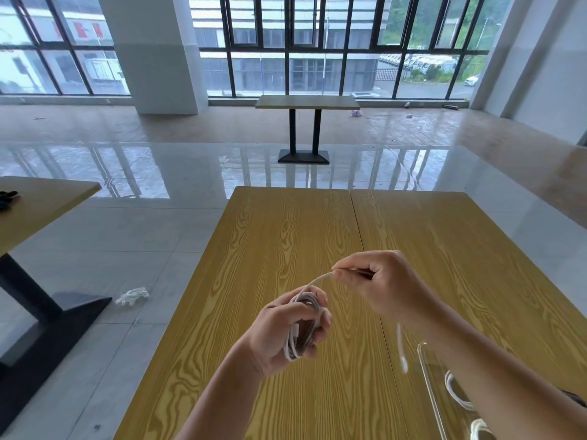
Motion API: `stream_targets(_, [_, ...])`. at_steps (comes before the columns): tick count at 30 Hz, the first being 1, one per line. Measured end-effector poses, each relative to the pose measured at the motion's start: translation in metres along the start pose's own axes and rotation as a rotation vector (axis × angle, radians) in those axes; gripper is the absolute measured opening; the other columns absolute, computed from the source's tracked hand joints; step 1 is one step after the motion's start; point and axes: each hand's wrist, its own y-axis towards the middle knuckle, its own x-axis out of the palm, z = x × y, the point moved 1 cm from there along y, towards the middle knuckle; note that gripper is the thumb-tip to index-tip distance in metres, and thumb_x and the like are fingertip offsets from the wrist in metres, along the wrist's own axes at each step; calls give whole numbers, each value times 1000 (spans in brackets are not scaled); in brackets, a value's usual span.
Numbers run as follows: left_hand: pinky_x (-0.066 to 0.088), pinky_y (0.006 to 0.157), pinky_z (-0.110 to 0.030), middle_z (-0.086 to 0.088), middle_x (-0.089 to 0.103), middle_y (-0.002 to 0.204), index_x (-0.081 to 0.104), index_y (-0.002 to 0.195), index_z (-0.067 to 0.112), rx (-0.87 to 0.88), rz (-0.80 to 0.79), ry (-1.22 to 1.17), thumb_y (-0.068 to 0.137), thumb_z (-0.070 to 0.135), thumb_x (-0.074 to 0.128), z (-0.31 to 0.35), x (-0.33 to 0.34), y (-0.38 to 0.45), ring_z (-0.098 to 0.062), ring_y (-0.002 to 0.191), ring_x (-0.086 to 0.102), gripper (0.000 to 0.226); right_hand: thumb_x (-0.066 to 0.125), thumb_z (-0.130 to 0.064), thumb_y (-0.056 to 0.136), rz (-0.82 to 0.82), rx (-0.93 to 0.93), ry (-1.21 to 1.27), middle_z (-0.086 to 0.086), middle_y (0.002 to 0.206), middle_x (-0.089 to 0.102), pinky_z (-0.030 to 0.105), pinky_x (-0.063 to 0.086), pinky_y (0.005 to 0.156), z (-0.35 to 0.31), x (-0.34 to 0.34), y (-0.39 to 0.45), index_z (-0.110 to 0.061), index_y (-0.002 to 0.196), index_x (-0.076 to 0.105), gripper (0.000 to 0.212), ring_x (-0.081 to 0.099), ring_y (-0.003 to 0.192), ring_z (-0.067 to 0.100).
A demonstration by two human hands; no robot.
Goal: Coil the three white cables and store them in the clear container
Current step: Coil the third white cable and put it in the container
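Head view had you standing at a yellow wood-grain table (286,249), with a second wooden table (41,204) off to your left and a crumpled white glove (132,295) on the grey tiled floor between them. Your left hand (286,328) was curled round a thin white cable (301,325), gripping its wound loops above the tabletop. From that coil a strand rose to your right hand (381,287), whose thumb and forefinger pinched it; the free end hung blurred below your right wrist. Right of that, at the table's near right edge, sat the clear plastic container (427,385), partly hidden by your right forearm. Two more white cable coils (457,398) showed through its wall, apparently inside it.
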Motion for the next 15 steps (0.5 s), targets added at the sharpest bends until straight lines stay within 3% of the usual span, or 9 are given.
stream_targets(5, [48,53,-31,-23,67,93,68,101,9,88,164,-220,90,8,52,-4,1,8,-26,70,62,19,67,-22,93,17,36,-116,-17,84,75,12,56,71,7,5,-2,-23,100,79,14,70,77,-3])
stream_targets(8, [53,59,-34,-23,71,103,65,111,8,108,263,-262,96,7,45,-6,5,11,-27,80,67,25,65,-24,94,12,66,-140,-12,74,74,24,58,65,7,11,-4,-25,93,79,14,68,68,3])
stream_targets(10, [56,64,-38,-21,72,109,64,113,10,126,286,-314,96,6,44,-5,8,12,-28,88,70,26,66,-26,94,2,96,-153,-12,68,72,24,56,59,6,13,-5,-26,88,78,14,66,62,5])
stream_targets(15, [51,96,-44,-24,70,117,60,117,7,174,325,-522,97,1,41,-7,14,17,-34,110,67,28,69,-32,91,1,145,-164,-5,58,66,18,43,43,1,19,-6,-19,77,76,20,55,46,6])
